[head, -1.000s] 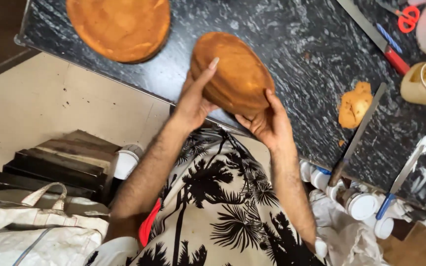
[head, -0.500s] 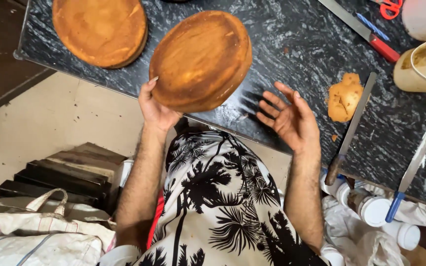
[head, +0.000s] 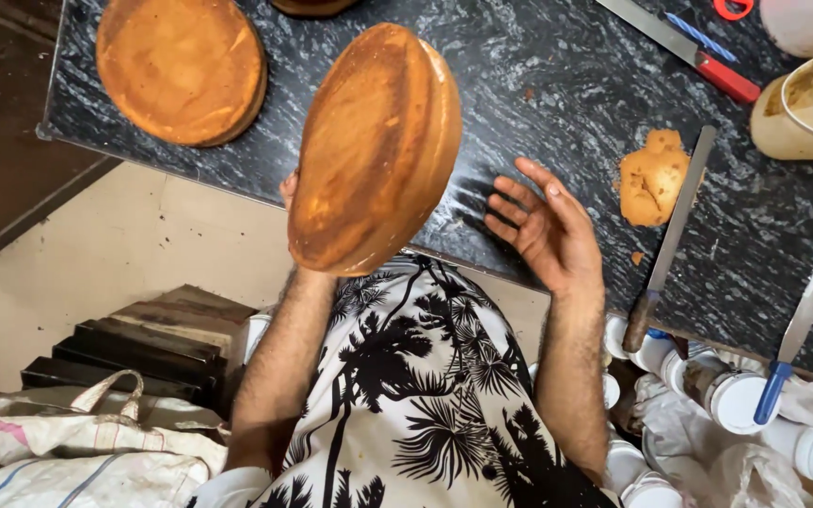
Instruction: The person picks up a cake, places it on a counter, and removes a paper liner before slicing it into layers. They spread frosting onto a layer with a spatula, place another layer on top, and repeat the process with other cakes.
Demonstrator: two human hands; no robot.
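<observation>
My left hand (head: pixel 290 188) holds a round brown sponge cake (head: pixel 374 146) from behind, tilted almost on edge above the near edge of the black marble counter (head: pixel 557 94). Most of that hand is hidden by the cake. My right hand (head: pixel 543 230) is open, palm up, fingers spread, just right of the cake and not touching it. A second round cake (head: pixel 181 68) lies flat on the counter at the far left.
A torn cake piece (head: pixel 651 177) and a long palette knife (head: pixel 668 240) lie right of my hand. A red-handled knife (head: pixel 679 45), a beige tub (head: pixel 806 108) and a blue-handled spatula (head: pixel 802 320) lie further right. White jars (head: pixel 736 400) stand below the counter; dark steps (head: pixel 134 343) are at left.
My right hand let go of the cake and opened. The left hand alone tipped the cake up from nearly flat to almost on edge.
</observation>
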